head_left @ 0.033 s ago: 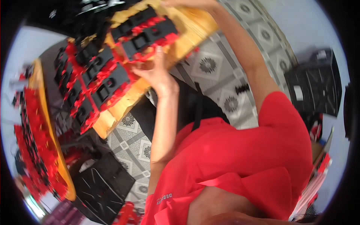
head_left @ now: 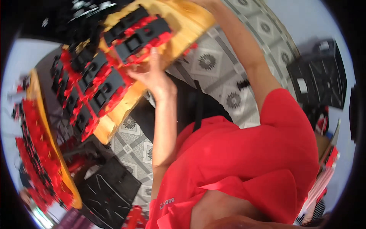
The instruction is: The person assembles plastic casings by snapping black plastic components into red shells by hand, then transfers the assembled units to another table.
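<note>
Rows of dark grey rectangular plastic parts (head_left: 108, 88) with square raised openings lie on a yellow wooden tabletop (head_left: 190, 17), edged by red plastic pieces (head_left: 114, 100). My left hand (head_left: 154, 78) is at the near edge of these rows, thumb and fingers spread, its fingertips against a red piece by the corner between two groups. I cannot tell whether it grips that piece. My right hand (head_left: 204, 2) reaches to the table's far right part, at the upper rim of the picture. Its fingers are cut off from view.
At the left stands another yellow board (head_left: 57, 152) loaded with red and black parts. Black crates (head_left: 108, 191) sit below it and at the right (head_left: 318, 72). A small black piece (head_left: 243, 84) lies on the patterned tile floor (head_left: 207, 61). Shiny black things fill the upper left.
The whole view has shifted slightly, so the table and parts appear a little farther left. My left hand keeps its place against the red edge.
</note>
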{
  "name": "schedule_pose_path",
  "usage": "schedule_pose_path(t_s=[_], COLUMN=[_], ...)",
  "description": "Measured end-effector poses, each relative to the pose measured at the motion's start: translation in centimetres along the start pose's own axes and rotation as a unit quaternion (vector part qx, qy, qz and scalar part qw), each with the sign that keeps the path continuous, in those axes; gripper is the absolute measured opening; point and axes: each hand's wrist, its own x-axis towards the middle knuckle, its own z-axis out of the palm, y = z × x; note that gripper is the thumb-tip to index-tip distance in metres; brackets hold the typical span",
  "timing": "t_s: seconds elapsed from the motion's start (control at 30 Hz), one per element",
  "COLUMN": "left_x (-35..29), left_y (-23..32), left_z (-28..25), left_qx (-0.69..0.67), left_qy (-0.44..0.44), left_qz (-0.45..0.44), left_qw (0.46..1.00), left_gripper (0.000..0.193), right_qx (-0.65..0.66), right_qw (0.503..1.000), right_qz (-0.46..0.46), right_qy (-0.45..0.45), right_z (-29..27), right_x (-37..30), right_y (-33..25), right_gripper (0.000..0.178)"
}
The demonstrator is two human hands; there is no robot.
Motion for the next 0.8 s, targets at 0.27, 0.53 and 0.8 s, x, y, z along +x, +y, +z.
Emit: schedule_pose_path(t_s=[0.27,0.53,0.8], left_x=[-4.8,-5.8,-4.7], left_y=[-1.4,-7.8,-9.4], left_z=[-2.4,-10.7,-8.7], left_qx=[0.188,0.631,0.728], left_qy=[-0.050,-0.501,-0.543], left_qz=[0.059,0.137,0.127], left_qw=[0.979,0.576,0.399], left_gripper=[0.073,0.048,0.047], right_qx=[-0.015,-0.234,-0.166], right_qw=[0.799,0.719,0.786], right_qz=[0.255,0.506,0.390], right_qy=[0.544,0.415,0.449], right_z=[-8.8,-0.4,4.0], right_x=[-16.6,-35.4,-30.8], right_y=[1.5,21.1,25.9], right_gripper=[0.034,0.039,0.074])
